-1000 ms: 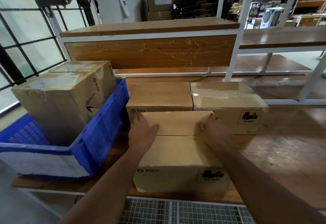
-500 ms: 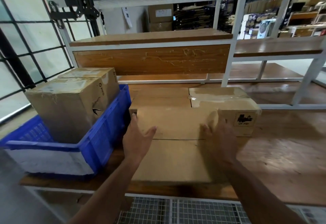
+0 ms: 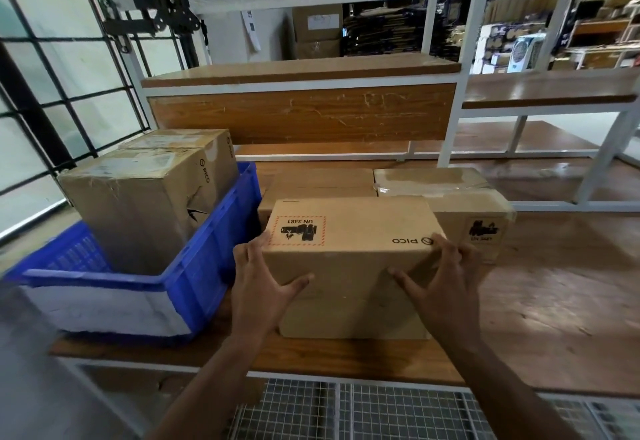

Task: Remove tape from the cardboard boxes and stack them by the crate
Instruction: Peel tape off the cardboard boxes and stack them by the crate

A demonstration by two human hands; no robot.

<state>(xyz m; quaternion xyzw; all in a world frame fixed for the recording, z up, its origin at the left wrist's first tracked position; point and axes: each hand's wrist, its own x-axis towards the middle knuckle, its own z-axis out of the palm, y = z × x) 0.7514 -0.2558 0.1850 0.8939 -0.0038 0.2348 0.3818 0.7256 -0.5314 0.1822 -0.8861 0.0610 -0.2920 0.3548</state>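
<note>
1. Front cardboard box [image 3: 349,249] sits on the wooden desk [image 3: 554,318], just right of the blue crate [image 3: 166,297]. Its upper face shows a red-hatched UN 3481 label and the PICO mark, both upside down from the head view.
2. Left hand [image 3: 258,287] grips the box's left near corner: thumb spread across the front face, fingers [image 3: 247,249] wrapped round the left side. Clamped on the box.
3. Right hand [image 3: 446,287] grips the right near corner likewise: thumb on the front face, fingers [image 3: 453,252] curled over the right edge. Clamped on the box.
4. No tape visible on the faces of this box that show.
5. Behind it, two more boxes on the desk, touching side by side: a plain box [image 3: 322,183] on the left, and a taped box [image 3: 450,193] on the right with glossy clear tape across its top and a dark printed mark on its front.
6. Crate holds two tall boxes, one behind the other: near crate box [image 3: 138,204] with a tear in its right side and worn tape residue on top; far crate box [image 3: 194,141] with PICO printed down its side.
7. Crate's front wall carries a white panel. A wire mesh shelf [image 3: 346,412] lies below the desk edge.
</note>
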